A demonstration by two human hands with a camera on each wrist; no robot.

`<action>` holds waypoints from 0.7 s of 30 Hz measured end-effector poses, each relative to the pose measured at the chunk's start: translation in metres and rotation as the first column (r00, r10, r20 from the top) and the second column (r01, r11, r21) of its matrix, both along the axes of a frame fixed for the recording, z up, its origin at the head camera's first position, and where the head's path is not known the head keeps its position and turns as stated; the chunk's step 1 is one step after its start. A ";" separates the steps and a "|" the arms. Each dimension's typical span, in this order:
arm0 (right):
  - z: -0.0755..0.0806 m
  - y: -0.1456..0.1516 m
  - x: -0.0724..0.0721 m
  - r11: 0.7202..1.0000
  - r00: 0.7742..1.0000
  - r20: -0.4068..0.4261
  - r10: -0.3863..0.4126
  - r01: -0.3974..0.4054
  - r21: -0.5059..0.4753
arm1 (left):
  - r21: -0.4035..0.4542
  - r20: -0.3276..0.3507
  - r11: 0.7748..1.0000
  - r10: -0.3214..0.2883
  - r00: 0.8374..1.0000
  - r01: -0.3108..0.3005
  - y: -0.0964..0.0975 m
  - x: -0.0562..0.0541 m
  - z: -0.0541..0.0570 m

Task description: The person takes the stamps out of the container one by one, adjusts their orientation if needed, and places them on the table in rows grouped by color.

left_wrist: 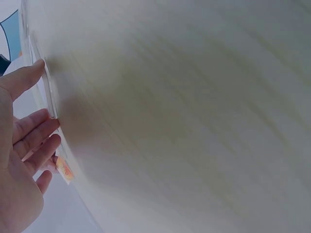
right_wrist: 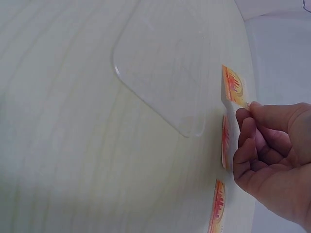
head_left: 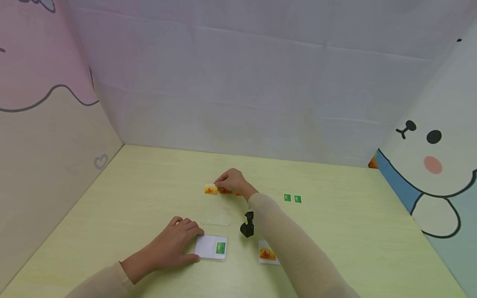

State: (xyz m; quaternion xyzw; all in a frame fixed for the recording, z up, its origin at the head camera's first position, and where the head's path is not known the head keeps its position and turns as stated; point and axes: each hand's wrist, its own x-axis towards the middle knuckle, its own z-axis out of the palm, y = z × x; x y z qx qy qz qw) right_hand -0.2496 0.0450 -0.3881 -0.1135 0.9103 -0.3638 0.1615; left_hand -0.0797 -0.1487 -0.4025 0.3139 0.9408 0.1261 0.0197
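Note:
With thumb and fingers at opposite edges, my left hand (head_left: 171,247) holds a flat white rectangular case (head_left: 205,247) with clear edges. A green sticker (head_left: 220,248) shows on the right part of its face. Farther back, my right hand (head_left: 232,180) pinches the corner of an orange and yellow sticker (right_wrist: 233,85) between thumb and forefinger. This sticker is the leftmost of a row in the head view. Two similar stickers lie beside it, one a middle sticker (right_wrist: 225,141), partly hidden by my right hand in the head view.
A clear sheet (head_left: 216,219) lies between my hands. Two green stickers (head_left: 287,197) lie at the back right. Beneath my right forearm, another white piece (head_left: 267,254) bears an orange sticker. A black device (head_left: 247,225) sits at my right wrist. Printed walls (head_left: 238,91) enclose the table.

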 end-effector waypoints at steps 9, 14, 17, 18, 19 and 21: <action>0.003 0.000 0.001 1.000 1.000 -0.027 0.002 -0.001 0.013 | -0.002 -0.022 1.000 -0.008 1.000 0.008 -0.001 0.000 -0.001; 0.005 0.000 0.002 1.000 0.999 -0.045 0.003 -0.002 0.023 | 0.000 -0.033 1.000 -0.009 0.999 0.009 -0.001 0.001 -0.001; 0.005 0.000 0.002 1.000 0.999 -0.052 0.005 -0.003 0.026 | 0.001 -0.040 1.000 -0.010 0.999 0.010 -0.001 0.002 -0.001; 0.005 0.000 0.002 1.000 0.999 -0.053 0.006 -0.004 0.027 | 0.002 -0.041 1.000 -0.011 0.999 0.011 -0.001 0.002 -0.001; 0.006 0.001 0.002 1.000 0.998 -0.055 0.007 -0.006 0.026 | 0.002 -0.042 1.000 -0.011 0.999 0.011 -0.001 0.002 -0.001; 0.006 0.002 0.002 1.000 0.998 -0.059 0.011 -0.010 0.029 | 0.001 -0.045 1.000 -0.013 0.999 0.013 -0.001 0.002 -0.001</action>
